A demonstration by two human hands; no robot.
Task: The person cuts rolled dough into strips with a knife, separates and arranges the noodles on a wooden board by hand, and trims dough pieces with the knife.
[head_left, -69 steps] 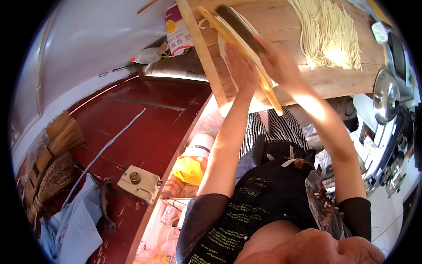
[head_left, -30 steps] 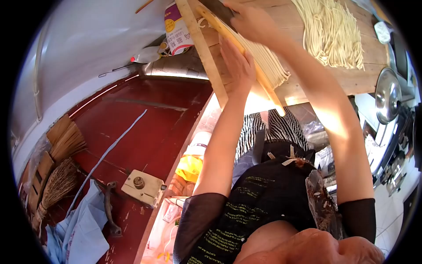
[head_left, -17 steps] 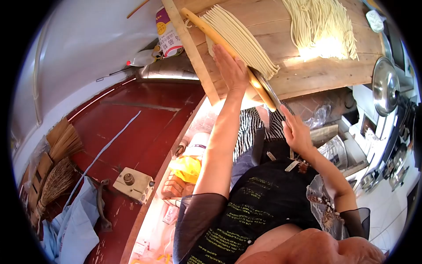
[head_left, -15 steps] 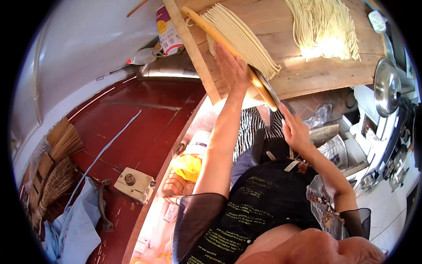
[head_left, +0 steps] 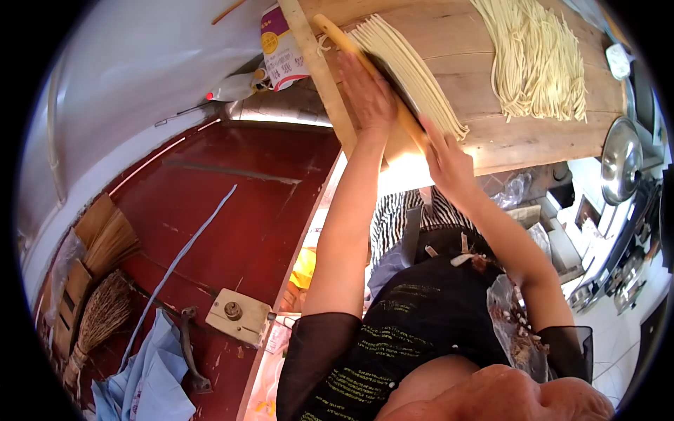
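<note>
My left hand (head_left: 368, 91) lies with outstretched fingers against a wooden rolling pin (head_left: 335, 34), pressing it along the edge of a folded stack of dough (head_left: 414, 70). The stack's top is marked by many narrow parallel strips. My right hand (head_left: 449, 165) is closed on the handle end of a knife (head_left: 394, 78), and most of that handle is hidden by the fingers. Its dark blade stands between the rolling pin and the dough. To the right, a spread of cut noodles (head_left: 537, 63) lies on the wooden board (head_left: 484, 147).
A wooden strip (head_left: 319, 70) edges the board on the left, beside a printed flour bag (head_left: 281, 49). A metal lid (head_left: 621, 161) stands at the right. Below left, the red surface (head_left: 232, 151) holds a straw brush (head_left: 105, 309), blue cloth (head_left: 151, 372) and a switch box (head_left: 239, 316).
My right hand and the knife have moved up along the rolling pin, so the blade reaches farther along the dough. My left hand stays on the pin. The whole view has shifted slightly.
</note>
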